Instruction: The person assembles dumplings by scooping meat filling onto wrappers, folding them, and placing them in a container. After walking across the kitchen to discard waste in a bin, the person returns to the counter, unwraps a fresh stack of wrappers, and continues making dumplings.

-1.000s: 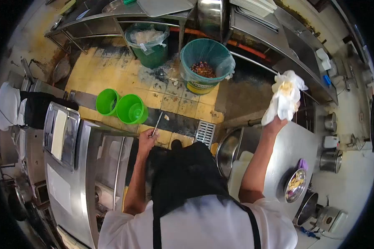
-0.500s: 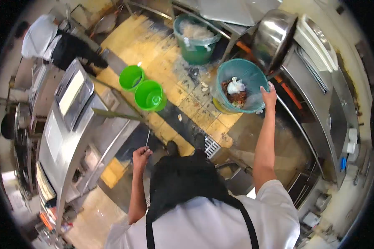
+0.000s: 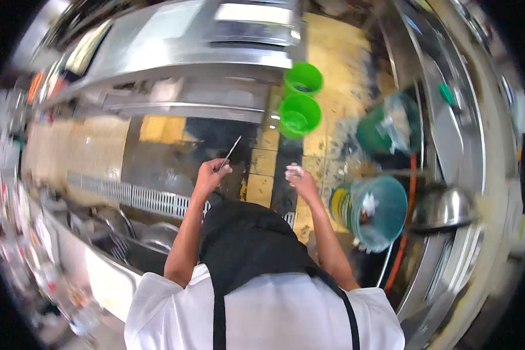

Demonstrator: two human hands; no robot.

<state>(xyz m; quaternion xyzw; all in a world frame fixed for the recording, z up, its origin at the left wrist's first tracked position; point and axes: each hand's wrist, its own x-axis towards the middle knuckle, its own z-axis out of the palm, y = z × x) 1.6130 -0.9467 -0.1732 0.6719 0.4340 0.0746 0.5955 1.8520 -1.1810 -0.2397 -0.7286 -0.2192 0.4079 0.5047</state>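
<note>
Head: left hand (image 3: pixel 212 175) holds blade (image 3: pixel 234 148) off bucket rims (image 3: pixel 281 112).

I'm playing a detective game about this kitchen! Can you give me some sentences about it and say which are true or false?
1. The left hand holds a thin, shiny tool. True.
2. The green buckets are stacked one inside the other. False: they stand next to each other on the floor.
3. The right hand is touching a green bucket. False: it is apart from both.
4. A white bundle is inside the teal bin. True.
5. The apron is red. False: it is black.
</note>
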